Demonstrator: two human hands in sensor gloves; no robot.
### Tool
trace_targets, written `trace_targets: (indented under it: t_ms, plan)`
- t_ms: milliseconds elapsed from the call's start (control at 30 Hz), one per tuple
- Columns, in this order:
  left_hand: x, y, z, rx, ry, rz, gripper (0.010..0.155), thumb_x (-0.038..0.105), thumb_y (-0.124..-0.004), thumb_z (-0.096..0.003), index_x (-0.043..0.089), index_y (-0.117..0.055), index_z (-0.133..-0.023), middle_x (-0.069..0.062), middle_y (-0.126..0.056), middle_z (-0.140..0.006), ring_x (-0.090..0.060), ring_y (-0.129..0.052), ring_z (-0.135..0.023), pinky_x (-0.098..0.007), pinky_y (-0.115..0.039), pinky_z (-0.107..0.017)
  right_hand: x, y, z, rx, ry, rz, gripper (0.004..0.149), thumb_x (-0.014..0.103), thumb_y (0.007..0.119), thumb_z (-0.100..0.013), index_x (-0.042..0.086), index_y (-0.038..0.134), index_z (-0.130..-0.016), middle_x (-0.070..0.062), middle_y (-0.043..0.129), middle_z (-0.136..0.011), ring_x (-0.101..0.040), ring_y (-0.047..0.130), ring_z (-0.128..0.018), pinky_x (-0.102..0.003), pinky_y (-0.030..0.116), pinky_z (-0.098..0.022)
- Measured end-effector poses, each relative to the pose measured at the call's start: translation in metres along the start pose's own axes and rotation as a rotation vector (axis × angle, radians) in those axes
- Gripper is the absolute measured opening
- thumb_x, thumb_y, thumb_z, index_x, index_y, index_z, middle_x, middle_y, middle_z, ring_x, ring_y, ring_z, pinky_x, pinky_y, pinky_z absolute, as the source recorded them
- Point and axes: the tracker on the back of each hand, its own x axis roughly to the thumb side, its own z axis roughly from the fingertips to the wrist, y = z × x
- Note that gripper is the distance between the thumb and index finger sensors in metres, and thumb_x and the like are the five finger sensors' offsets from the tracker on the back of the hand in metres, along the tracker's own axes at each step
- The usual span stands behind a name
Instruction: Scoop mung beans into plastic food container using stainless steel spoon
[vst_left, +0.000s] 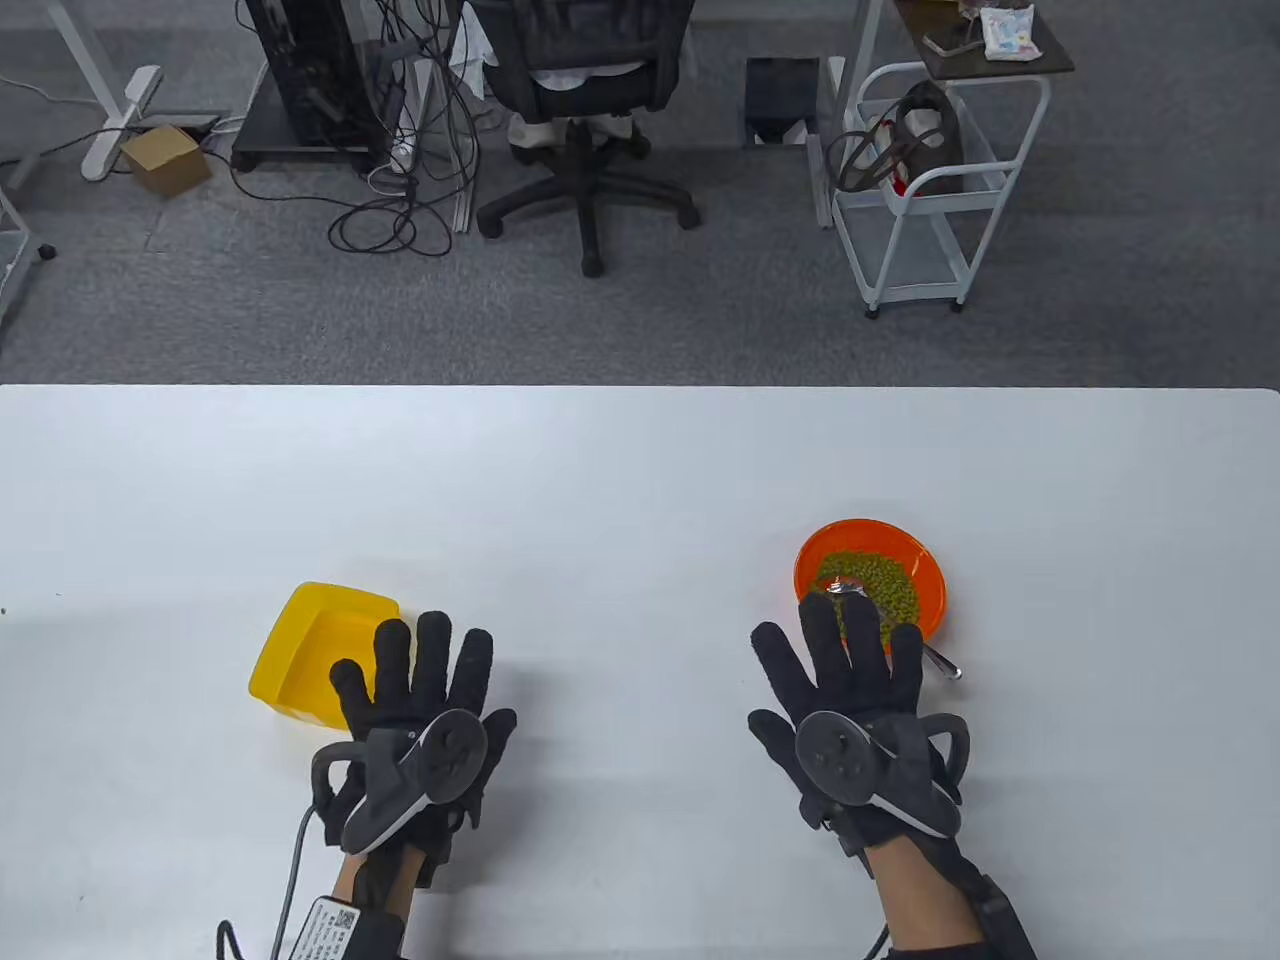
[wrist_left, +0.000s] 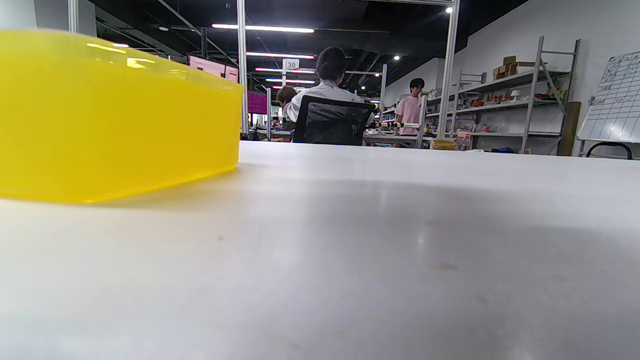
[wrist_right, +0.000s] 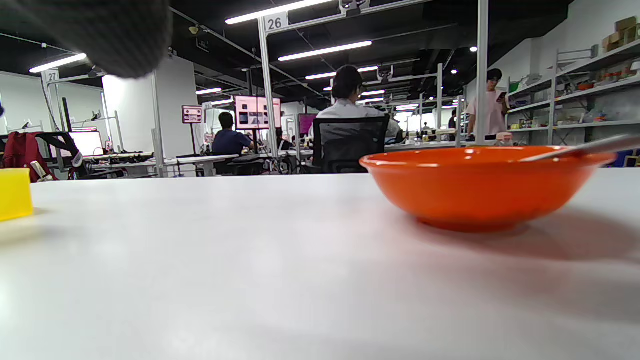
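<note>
Both gloved hands lie flat at the bottom of the table view, fingers spread wide, holding nothing: the left hand (vst_left: 420, 700) beside the yellow plastic food container (vst_left: 310, 645) at lower left, the right hand (vst_left: 850, 700) just below the orange bowl (vst_left: 925, 575) at lower right. Mung beans (vst_left: 880, 585) fill the bowl's middle, and the stainless steel spoon (vst_left: 940, 662) rests in them, its handle poking over the near rim. That handle looks stiff, light and probably slick; pinching it near the free end seems best. Small, loose beans will likely roll off a tilted spoon, and the light container may slide if nudged.
</note>
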Motion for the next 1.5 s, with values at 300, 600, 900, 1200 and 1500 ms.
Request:
trace_targets:
  t_ms: [300,600,900,1200,1500]
  plan:
    - [-0.009,0.004,-0.004,0.011,0.064,-0.027,0.077,0.063,-0.055,-0.0429,0.039,-0.022,-0.107,-0.003,-0.004,-0.117,-0.043,-0.014,-0.11,-0.075,-0.02,-0.074,-0.002,-0.001,0.001,-0.007,0.004,-0.009,0.081,0.062,0.072,-0.049,0.045,0.017,-0.106,0.006,-0.013,-0.108,-0.038,-0.004,-0.104,-0.067,-0.002,-0.068]
    - [-0.074,0.005,-0.008,0.0,0.339,0.01,0.078,0.058,-0.062,-0.0446,0.026,-0.03,-0.108,-0.01,-0.015,-0.117,-0.04,-0.018,-0.11,-0.068,-0.021,-0.076,-0.003,-0.002,0.003,-0.016,0.006,-0.015,0.081,0.062,0.072,-0.049,0.045,0.016,-0.106,0.006,-0.014,-0.107,-0.038,-0.004,-0.104,-0.067,-0.002,-0.067]
    - [-0.092,-0.011,-0.007,-0.11,0.48,0.06,0.074,0.06,-0.059,-0.0448,0.031,-0.034,-0.108,-0.008,-0.031,-0.119,-0.044,-0.024,-0.111,-0.074,-0.016,-0.071,-0.004,-0.003,0.004,-0.015,0.008,-0.025,0.081,0.062,0.071,-0.05,0.045,0.016,-0.106,0.006,-0.014,-0.107,-0.037,-0.004,-0.104,-0.068,-0.003,-0.067]
    - [-0.091,-0.027,-0.01,-0.272,0.484,0.005,0.067,0.057,-0.058,-0.0467,0.035,-0.037,-0.107,-0.008,-0.036,-0.117,-0.036,-0.013,-0.112,-0.075,-0.018,-0.073,-0.005,-0.003,0.005,-0.008,0.007,-0.034,0.081,0.062,0.071,-0.05,0.044,0.016,-0.106,0.006,-0.014,-0.108,-0.036,-0.004,-0.105,-0.068,-0.003,-0.066]
    - [-0.092,-0.025,-0.011,-0.234,0.496,0.02,0.048,0.055,-0.061,-0.0463,0.045,-0.065,-0.093,-0.003,-0.063,-0.106,-0.033,-0.032,-0.112,-0.074,-0.023,-0.076,-0.006,-0.003,0.004,-0.001,0.015,-0.046,0.08,0.062,0.071,-0.05,0.044,0.017,-0.106,0.006,-0.013,-0.108,-0.035,-0.003,-0.105,-0.068,-0.003,-0.066]
